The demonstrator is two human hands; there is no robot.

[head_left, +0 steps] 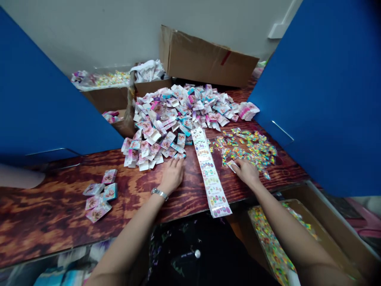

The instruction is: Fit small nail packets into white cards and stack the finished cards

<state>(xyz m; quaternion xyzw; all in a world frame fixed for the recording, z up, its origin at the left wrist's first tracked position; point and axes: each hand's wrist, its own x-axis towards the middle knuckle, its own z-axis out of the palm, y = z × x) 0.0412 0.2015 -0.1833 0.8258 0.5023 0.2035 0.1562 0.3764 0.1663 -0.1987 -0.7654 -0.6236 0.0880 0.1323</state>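
Right hand [246,171]: palm down, fingertips on a small packet [231,164] at the near edge of the scatter of colourful packets [248,147]. Cannot tell whether the packet is pinched or only pressed, since the fingers hide its far side.

Left hand [172,174]: flat, fingers spread narrow, holding nothing. The tips touch the near edge of the heap of small cartons [172,119]. Wristwatch [159,193] on that wrist.

Between the two hands lies a long sticker strip [211,174], running from the heap toward the person, its near end overhanging the edge of the table [59,222] (dark red wood-grain top).

Far left on the table: a few loose cartons [99,195], well apart from the heap.

Beyond the heap, a cardboard box [205,55] lies tilted against the wall. A blue partition [327,99] stands on the right, with another on the left.

Below the table edge, by the right forearm, sits an open box [327,234] with more colourful packets in it.
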